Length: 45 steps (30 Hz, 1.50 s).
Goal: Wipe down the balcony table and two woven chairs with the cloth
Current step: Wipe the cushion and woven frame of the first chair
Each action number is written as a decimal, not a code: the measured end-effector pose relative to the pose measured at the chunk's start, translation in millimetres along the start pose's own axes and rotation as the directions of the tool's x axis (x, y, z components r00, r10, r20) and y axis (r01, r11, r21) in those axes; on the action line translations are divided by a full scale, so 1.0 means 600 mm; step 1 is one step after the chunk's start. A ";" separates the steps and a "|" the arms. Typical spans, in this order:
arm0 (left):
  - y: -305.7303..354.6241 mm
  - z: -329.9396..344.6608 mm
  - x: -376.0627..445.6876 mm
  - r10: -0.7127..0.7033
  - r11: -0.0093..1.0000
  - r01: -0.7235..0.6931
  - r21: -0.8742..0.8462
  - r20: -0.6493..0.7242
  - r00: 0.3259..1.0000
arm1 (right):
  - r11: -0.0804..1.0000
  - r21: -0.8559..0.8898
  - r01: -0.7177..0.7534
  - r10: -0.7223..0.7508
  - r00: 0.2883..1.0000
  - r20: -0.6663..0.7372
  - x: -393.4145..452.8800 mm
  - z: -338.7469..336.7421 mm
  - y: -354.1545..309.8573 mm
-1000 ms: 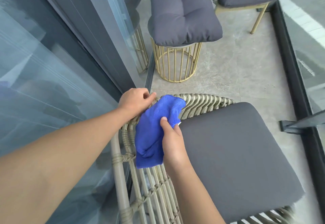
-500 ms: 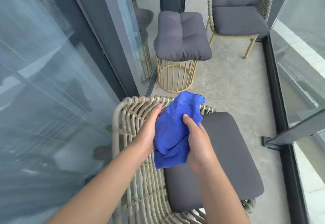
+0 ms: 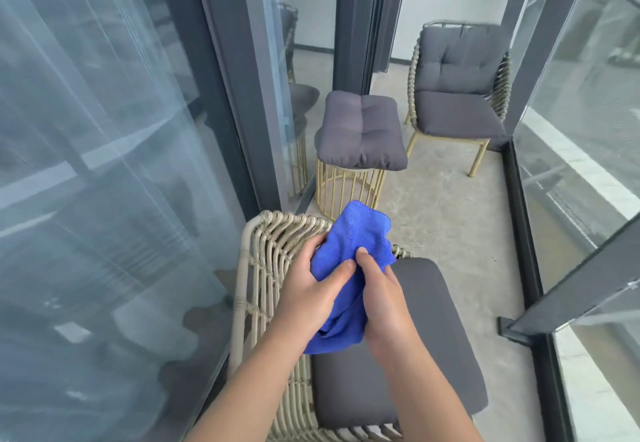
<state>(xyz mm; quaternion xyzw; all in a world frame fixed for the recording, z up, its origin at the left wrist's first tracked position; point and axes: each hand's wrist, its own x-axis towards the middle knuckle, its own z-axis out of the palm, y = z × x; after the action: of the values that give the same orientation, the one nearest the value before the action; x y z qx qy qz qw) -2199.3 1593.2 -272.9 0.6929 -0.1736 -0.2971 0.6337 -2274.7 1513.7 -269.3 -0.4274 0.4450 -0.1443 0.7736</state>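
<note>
1. Gathering the blue microfibre cloth [image 3: 349, 261] between both hands, I stand over the near woven chair [image 3: 270, 268] on a narrow glass-walled balcony.
2. My left hand [image 3: 304, 297] grips the cloth from the left, thumb laid across its front and fingers curled behind; my right hand [image 3: 382, 294] pinches the same bundle from the right, thumb pressed into the fabric.
3. Bunched and folded on itself, the cloth is held just above the chair's rattan back and the edge of its dark grey seat cushion [image 3: 415, 337]; one rounded corner stands up free above my fingers, and a loose tail hangs below my palms.
4. No surface is being wiped at this instant: by my judgement I am refolding the cloth between strokes on this chair, whose rattan shows no sign telling wiped from unwiped.
5. Left to do, as far as I can judge: the far woven chair [image 3: 457, 95] by the end wall, and the small gold wire-frame table [image 3: 349, 188], which carries a grey tufted cushion [image 3: 362, 129] covering its top.
6. Soft, light and apparently dry, the cloth shows a fine looped pile and a stitched edge; whether it is damp I cannot tell.
</note>
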 end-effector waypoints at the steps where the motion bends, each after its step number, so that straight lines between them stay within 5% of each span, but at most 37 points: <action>1: 0.000 -0.004 -0.005 0.023 1.000 -0.023 0.013 -0.024 0.999 | 1.000 -0.006 0.006 -0.006 1.000 0.004 -0.010 0.003 0.000; 7: -0.024 -0.058 -0.043 0.029 0.997 -0.024 0.075 -0.068 0.997 | 1.000 -0.021 0.001 0.000 1.000 0.025 -0.070 0.017 0.043; 20: -0.158 -0.226 -0.118 -0.229 0.971 0.237 0.006 -0.243 0.943 | 0.982 0.143 -0.123 0.139 0.985 -0.102 -0.118 0.015 0.233; 34: -0.319 -0.263 -0.081 -0.294 0.916 0.367 0.165 -0.347 0.890 | 0.973 -0.113 -0.200 0.141 0.910 -0.391 -0.046 -0.127 0.388; 41: -0.363 -0.234 -0.076 -0.246 0.904 0.334 0.267 -0.315 0.917 | 0.934 -0.002 -0.357 0.315 0.826 -0.467 -0.033 -0.249 0.493; 45: -0.373 -0.231 -0.075 -0.248 0.861 0.367 0.353 -0.338 0.908 | 0.907 0.161 -0.390 0.422 0.818 -0.391 -0.025 -0.265 0.526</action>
<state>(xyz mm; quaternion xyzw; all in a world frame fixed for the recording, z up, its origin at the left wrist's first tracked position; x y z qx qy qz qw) -2176.8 1759.0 -480.9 0.8635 -0.0263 -0.2511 0.4366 -2462.0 1625.2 -547.8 -0.2531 0.6747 -0.0803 0.6886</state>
